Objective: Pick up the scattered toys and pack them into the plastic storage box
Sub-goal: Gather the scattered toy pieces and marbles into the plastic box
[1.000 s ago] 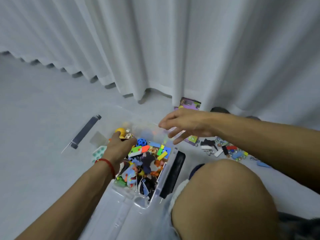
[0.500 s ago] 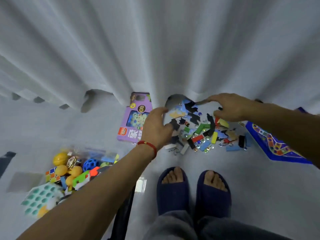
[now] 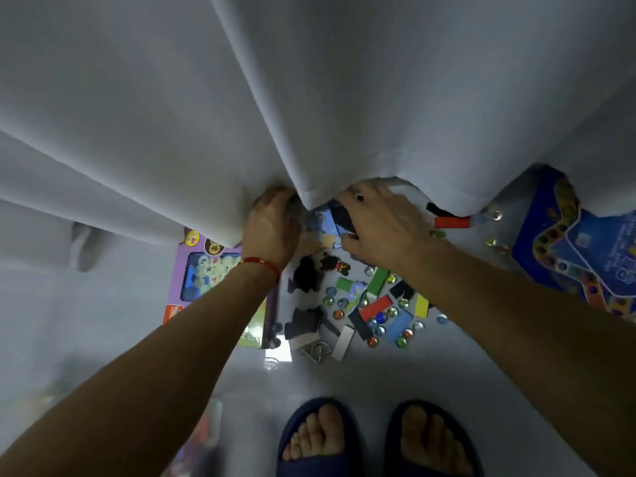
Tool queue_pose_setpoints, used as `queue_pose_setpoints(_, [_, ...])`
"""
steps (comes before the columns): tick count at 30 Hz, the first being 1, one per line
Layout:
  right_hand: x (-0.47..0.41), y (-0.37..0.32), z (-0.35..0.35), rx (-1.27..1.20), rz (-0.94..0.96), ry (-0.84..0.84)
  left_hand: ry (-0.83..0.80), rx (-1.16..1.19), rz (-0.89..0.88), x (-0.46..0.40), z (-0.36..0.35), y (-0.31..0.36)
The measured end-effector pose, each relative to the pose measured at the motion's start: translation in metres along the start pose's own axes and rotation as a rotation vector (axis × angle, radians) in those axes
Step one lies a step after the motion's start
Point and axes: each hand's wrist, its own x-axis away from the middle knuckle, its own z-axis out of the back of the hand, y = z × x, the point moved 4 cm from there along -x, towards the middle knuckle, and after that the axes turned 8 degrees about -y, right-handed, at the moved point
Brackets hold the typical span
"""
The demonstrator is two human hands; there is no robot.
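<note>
Left hand [image 3: 272,228]: down at the curtain hem, red cord at the wrist; fingertips hidden under the cloth; cannot tell how far open it is or whether it has anything.
Right hand [image 3: 382,225]: over the far end of the pile, fingers bent down onto flat blue and dark pieces [image 3: 332,218]; thumb tucked against them; looks like a gathering grip, though a firm hold is not certain.
Pile [image 3: 371,304]: on the floor between the arms, ahead of the slippers [image 3: 316,438]; flat coloured blocks, dark cut-out shapes, glass marbles [image 3: 380,317], a wire ring puzzle [image 3: 318,349].
Blocks: judged light, stiff, smooth; best scooped in handfuls, or pinched by the long edges.
Marbles: judged hard, slick, apt to roll; cup them from both sides; do not pinch.
Dark cut-outs [image 3: 306,273]: thin, lie flat to the floor; likely need a nail under one edge.
Purple box [image 3: 206,273]: left of the pile, partly under the left forearm and the curtain; card, light, crushable at the window; take by the two long sides.
Blue board [image 3: 585,249]: far right, part under the curtain; stiff, flat; lift by an edge.
Red stick [image 3: 452,222]: at the hem, right of the right hand; easy to miss.
Curtain [image 3: 309,98]: soft, hangs over the far pieces; judged to need lifting aside.
Storage box: not clearly in view; only a blur at the lower left.
</note>
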Motion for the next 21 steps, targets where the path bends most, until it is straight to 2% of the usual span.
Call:
queue_pose_setpoints(5, [-0.026, 0.0, -0.035, 0.039, -0.254, -0.101, -0.027, -0.164, -0.022, -0.021, -0.022, -0.011])
queue_pose_setpoints(10, [-0.04, -0.009, -0.043, 0.115, -0.298, -0.046, -0.111, -0.309, -0.093, -0.031, -0.027, -0.024])
queue_pose_setpoints(13, [-0.043, -0.011, -0.043, 0.006, -0.311, -0.083, -0.119, -0.392, -0.101, -0.034, -0.028, -0.028])
queue_pose_setpoints(18, [-0.038, -0.007, -0.048, -0.213, -0.305, -0.095, 0.008, -0.229, -0.16, -0.013, -0.027, -0.015])
queue_pose_setpoints(21, [-0.038, -0.007, -0.051, -0.282, -0.296, -0.062, -0.051, -0.107, -0.074, 0.014, -0.044, -0.007])
